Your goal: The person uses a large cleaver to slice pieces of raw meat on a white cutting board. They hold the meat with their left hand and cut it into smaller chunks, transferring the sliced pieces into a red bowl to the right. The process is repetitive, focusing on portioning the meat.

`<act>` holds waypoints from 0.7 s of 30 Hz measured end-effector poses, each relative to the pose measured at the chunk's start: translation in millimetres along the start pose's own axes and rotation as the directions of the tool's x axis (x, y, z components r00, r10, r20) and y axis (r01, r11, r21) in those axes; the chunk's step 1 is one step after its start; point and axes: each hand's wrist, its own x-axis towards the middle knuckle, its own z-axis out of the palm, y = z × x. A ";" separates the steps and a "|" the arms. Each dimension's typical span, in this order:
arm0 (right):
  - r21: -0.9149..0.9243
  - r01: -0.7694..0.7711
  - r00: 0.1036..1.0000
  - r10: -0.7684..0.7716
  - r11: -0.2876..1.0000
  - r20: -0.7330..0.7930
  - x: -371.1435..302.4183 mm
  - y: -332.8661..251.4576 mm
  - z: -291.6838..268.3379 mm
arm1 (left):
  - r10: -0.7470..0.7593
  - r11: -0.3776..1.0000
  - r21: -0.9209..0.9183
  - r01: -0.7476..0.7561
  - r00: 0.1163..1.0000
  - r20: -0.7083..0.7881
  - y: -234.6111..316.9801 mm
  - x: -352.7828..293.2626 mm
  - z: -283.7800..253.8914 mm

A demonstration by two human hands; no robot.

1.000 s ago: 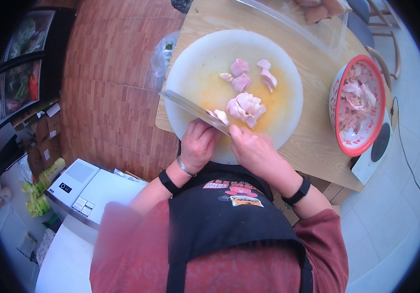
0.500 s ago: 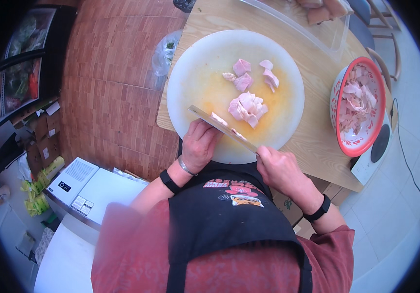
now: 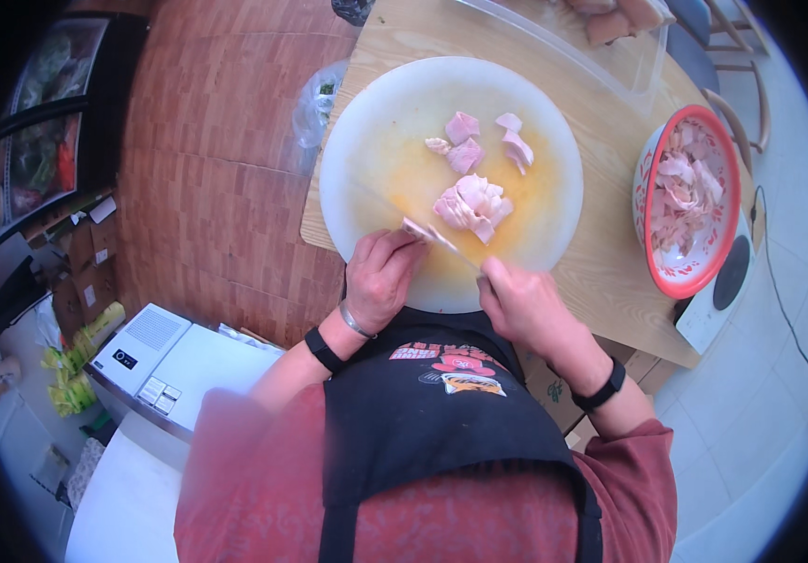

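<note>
A round white cutting board [image 3: 357, 159], stained yellowish in the middle, lies on a wooden table. At its near edge my right hand [image 3: 531, 305] is closed round the handle of a kitchen knife [image 3: 465, 258], its blade seen nearly edge-on and blurred. My left hand [image 3: 381, 281] has curled fingers pressed on a small piece of raw meat [image 3: 413, 228] beside the blade. Just beyond the knife is a heap of pale pink cut meat [image 3: 472, 205]. Several loose chunks [image 3: 465, 155] lie farther back on the board.
To the right, a red-rimmed enamel bowl [image 3: 734, 169] of cut meat stands on a white scale-like device [image 3: 704, 324]. A clear plastic tray [image 3: 643, 94] and large meat pieces [image 3: 615, 23] are at the back right. A plastic bag [image 3: 315, 117] hangs by the table's left edge.
My right hand has shifted slightly left and up with the knife, and the blade has tilted. The piece at my left fingertips now shows more plainly. The heap has barely moved.
</note>
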 end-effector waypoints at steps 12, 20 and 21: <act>-0.115 -0.002 0.995 0.013 0.993 0.094 27.1 -14.1 22.2 | -0.073 0.997 -0.029 0.073 0.997 0.016 1.6 -3.1 2.8; 0.038 -0.020 0.998 0.022 0.999 -0.050 21.0 0.3 6.8 | -0.043 0.998 -0.045 0.044 0.999 0.006 0.5 -3.0 -0.4; -0.015 -0.004 1.000 0.004 1.000 0.013 7.2 -0.3 0.2 | -0.042 0.998 -0.038 0.042 0.999 0.011 0.4 -2.4 -0.6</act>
